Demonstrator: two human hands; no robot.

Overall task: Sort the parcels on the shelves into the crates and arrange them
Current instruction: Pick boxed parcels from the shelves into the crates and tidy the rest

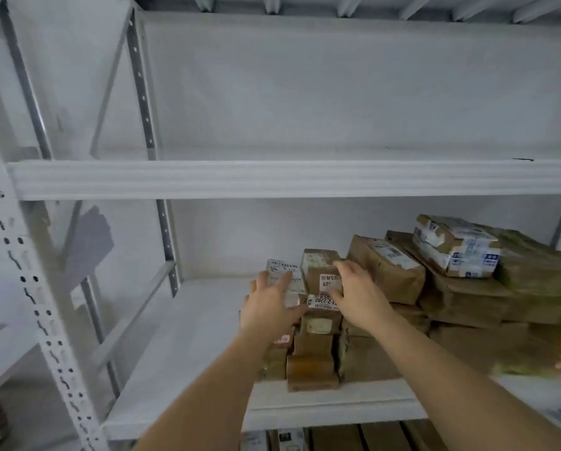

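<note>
A pile of brown cardboard parcels lies on the right half of the middle white shelf [188,346]. At its left end stand small boxes: one with a white label [284,271] and a taller brown one [318,270] with a sticker. My left hand [271,307] lies against the labelled box with fingers spread. My right hand [358,292] reaches over the taller box, fingers spread on its right side. Neither hand plainly grips a box. Below them sit more small boxes [313,362]. No crate is in view.
Larger parcels [386,268] and a taped box [458,245] are stacked to the right, over flat brown packets [467,297]. The shelf above [272,179] holds nothing visible. White perforated uprights [31,288] stand at the left. More boxes show under the shelf [370,437].
</note>
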